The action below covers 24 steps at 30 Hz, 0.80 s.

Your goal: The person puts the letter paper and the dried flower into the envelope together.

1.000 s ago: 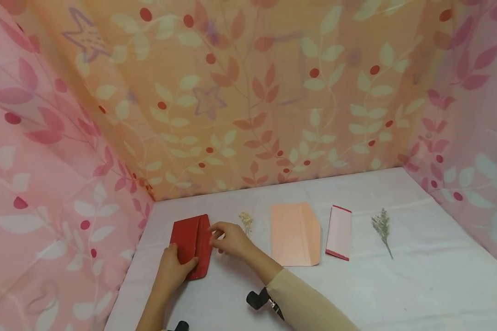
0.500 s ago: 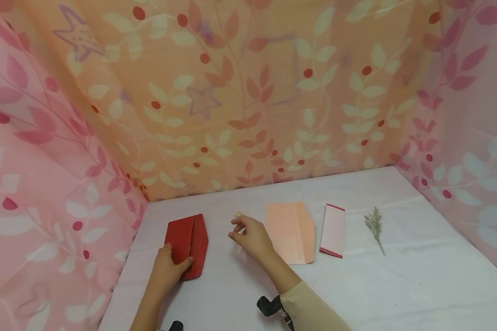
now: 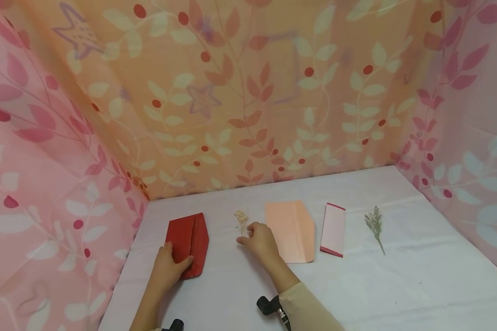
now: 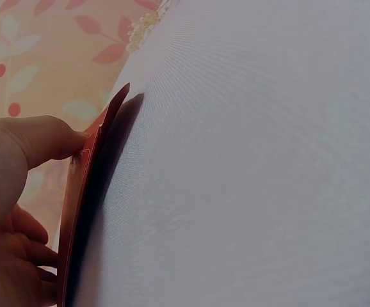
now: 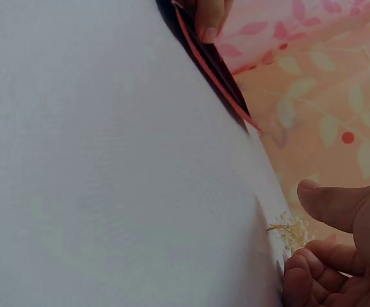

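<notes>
In the head view, a red envelope [image 3: 181, 234] lies at the left of the table with its flap unfolded to the right. My left hand [image 3: 164, 269] grips its near left part, thumb over the front and fingers at the left edge. The left wrist view shows that thumb [image 4: 47, 141] pressing the envelope. A small pale-yellow dried flower sprig [image 3: 240, 216] lies right of the envelope. Beside its stems is my right hand [image 3: 262, 242]. In the right wrist view its thumb [image 5: 329, 204] stands apart from the bent fingers, the sprig's head showing beyond; no grip is visible.
A peach envelope [image 3: 281, 230] with unfolded flap lies just right of my right hand. Further right are a pale pink card [image 3: 333, 230] with red ends and a green dried sprig [image 3: 373, 223]. Patterned cloth walls [image 3: 232, 92] border the white table [image 3: 368, 289].
My right hand has drawn back from the red envelope's flap, moving right to the yellow sprig's stems. My left hand keeps its grip on the envelope. The head view shifted slightly.
</notes>
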Each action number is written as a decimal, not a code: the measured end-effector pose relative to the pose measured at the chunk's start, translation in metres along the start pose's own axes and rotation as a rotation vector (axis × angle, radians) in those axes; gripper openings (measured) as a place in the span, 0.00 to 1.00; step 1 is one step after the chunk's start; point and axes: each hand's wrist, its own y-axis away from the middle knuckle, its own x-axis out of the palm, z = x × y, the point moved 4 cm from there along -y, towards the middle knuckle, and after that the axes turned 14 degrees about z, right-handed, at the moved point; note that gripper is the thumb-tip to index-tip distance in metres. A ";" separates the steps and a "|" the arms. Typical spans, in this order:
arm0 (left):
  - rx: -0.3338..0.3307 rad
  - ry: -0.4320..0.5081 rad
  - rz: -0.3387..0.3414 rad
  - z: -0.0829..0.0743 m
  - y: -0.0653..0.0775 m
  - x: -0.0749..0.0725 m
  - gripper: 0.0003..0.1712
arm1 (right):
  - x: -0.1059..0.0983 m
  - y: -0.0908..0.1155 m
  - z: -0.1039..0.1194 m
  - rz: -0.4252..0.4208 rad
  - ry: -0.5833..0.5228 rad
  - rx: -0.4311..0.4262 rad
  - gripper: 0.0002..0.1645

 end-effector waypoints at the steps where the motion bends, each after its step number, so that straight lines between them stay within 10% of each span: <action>1: -0.001 0.000 0.000 0.000 0.000 0.000 0.56 | 0.001 0.000 -0.001 0.000 0.012 0.005 0.29; 24: -0.002 -0.002 0.026 -0.006 0.004 -0.002 0.55 | 0.015 -0.014 -0.012 -0.089 0.191 0.063 0.18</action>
